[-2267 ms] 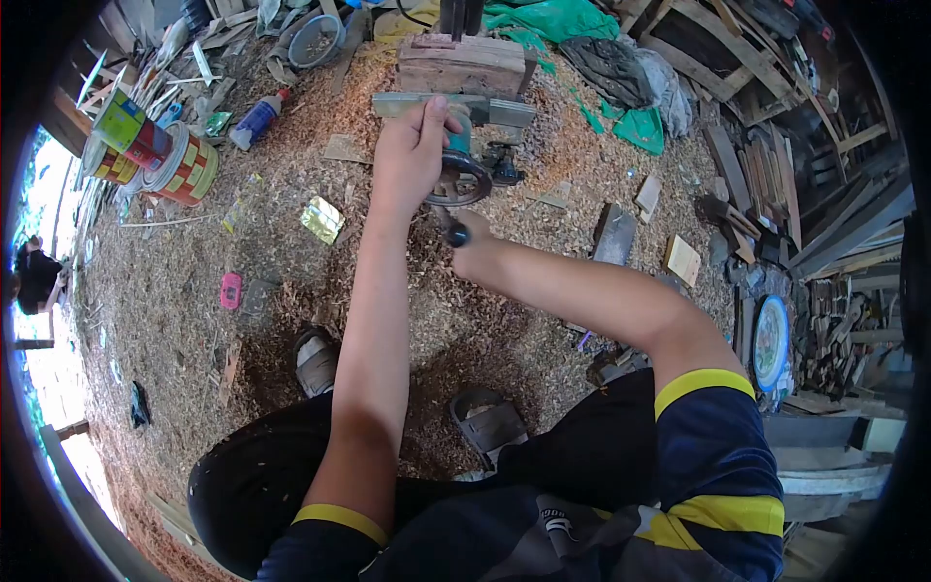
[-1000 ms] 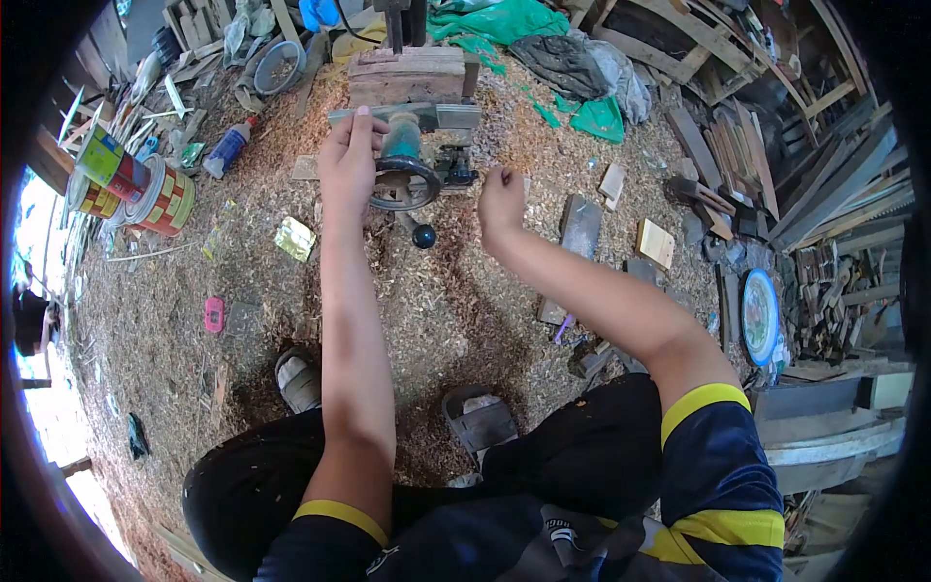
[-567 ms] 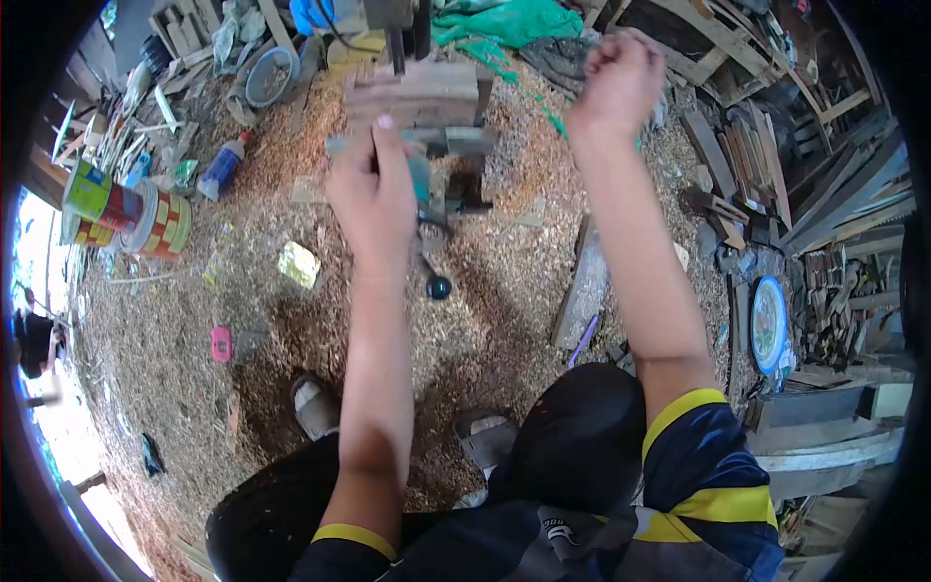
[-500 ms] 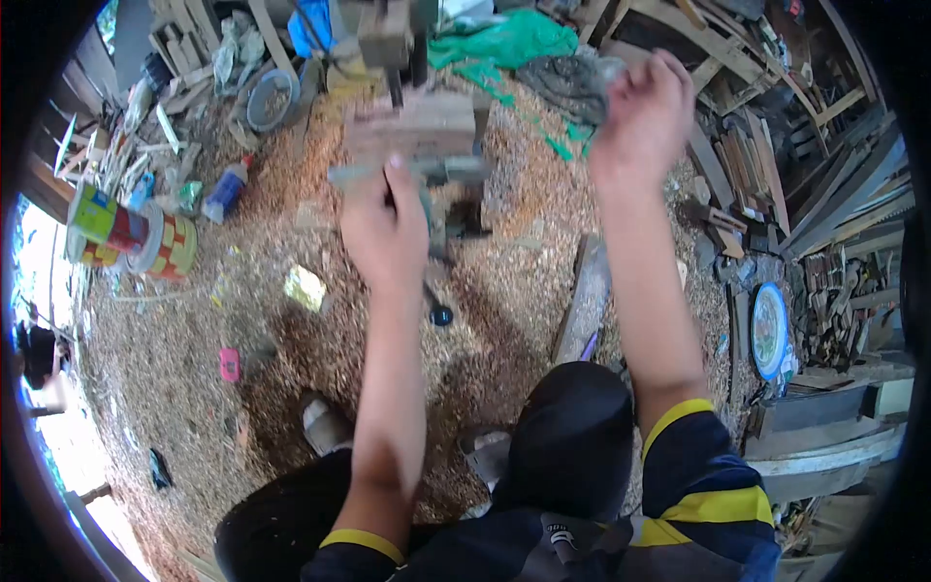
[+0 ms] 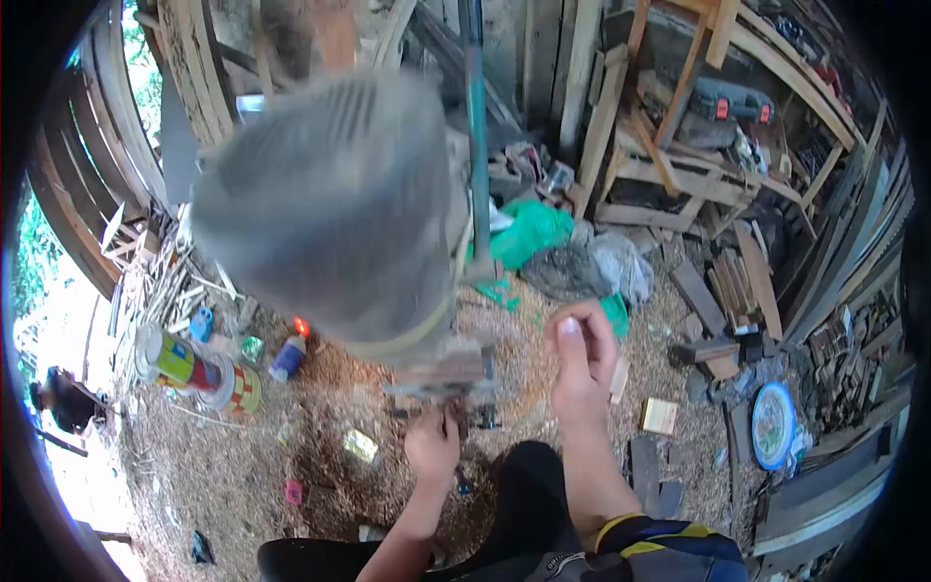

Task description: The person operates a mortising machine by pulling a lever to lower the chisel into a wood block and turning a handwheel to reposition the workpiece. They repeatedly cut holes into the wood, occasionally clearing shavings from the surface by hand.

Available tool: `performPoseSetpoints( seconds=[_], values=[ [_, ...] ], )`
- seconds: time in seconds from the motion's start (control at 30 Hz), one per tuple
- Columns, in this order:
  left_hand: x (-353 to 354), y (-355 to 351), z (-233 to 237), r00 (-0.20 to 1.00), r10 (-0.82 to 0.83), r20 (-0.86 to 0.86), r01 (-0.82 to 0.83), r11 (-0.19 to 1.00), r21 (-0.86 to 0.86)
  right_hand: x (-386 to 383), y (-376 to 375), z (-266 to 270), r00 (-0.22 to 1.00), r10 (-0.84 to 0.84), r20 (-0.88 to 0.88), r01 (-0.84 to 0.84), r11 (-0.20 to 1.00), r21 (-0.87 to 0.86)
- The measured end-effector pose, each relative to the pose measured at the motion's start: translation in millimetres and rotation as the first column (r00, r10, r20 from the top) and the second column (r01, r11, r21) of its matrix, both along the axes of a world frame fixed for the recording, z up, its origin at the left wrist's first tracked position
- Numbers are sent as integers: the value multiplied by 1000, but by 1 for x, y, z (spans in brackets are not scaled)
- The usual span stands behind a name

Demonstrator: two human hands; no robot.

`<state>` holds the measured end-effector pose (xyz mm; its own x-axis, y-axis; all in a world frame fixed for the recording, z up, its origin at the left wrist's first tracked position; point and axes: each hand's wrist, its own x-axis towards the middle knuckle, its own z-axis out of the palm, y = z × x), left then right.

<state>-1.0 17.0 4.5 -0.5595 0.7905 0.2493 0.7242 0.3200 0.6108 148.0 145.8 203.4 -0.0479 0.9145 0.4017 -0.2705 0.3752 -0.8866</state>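
A big grey machine head (image 5: 330,204), blurred, fills the upper left-centre, with a green column (image 5: 475,126) to its right. Below it, a wooden block (image 5: 441,371) lies at the metal vise (image 5: 441,389), partly hidden by the head. My left hand (image 5: 433,448) is at the vise's near side, its fingers curled round something I cannot make out. Raised to the right of the block, my right hand (image 5: 582,371) has curled fingers and an upright thumb, and nothing shows in it.
Wood shavings cover the floor (image 5: 233,485). Paint buckets (image 5: 233,384) and a blue bottle (image 5: 287,359) stand at left. Green plastic (image 5: 533,233) lies behind the machine. Scrap wood (image 5: 742,286) and a round blue-rimmed tray (image 5: 773,427) are at right. A person (image 5: 68,400) is at far left.
The view has tilted up, bringing the machine head and back wall into sight. My right hand has come lower and nearer the block; my left hand is now at the vise's near side.
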Motion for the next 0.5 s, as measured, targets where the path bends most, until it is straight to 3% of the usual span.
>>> performPoseSetpoints(
  seconds=[0.07,0.17,0.2,0.23,0.27,0.3,0.37,0.4,0.5],
  values=[
    [-1,6,6,999,-15,-30,15,1000,5,-23,54,43,998,-25,49,23,999,43],
    [0,10,7,999,-37,-19,37,999,-3,-76,147,119,965,-127,231,59,958,280],
    [2,7,19,1000,-24,-10,24,1000,-7,-88,163,134,946,-159,283,74,955,288],
    [2,5,33,988,-147,41,152,975,-162,-99,180,145,929,-213,303,96,929,358],
    [2,5,46,959,-260,108,281,911,-303,-106,190,158,931,-177,320,72,947,313],
    [2,9,49,963,-249,108,270,913,-305,-112,199,170,932,-139,334,48,963,265],
    [0,18,42,936,-290,-198,302,953,34,-122,223,189,916,-173,363,51,945,323],
    [4,20,52,901,-274,-336,318,945,81,-124,233,195,893,-219,394,57,923,382],
    [9,24,45,952,-179,-250,205,975,82,-143,252,207,939,-79,333,7,977,212]
  ],
)
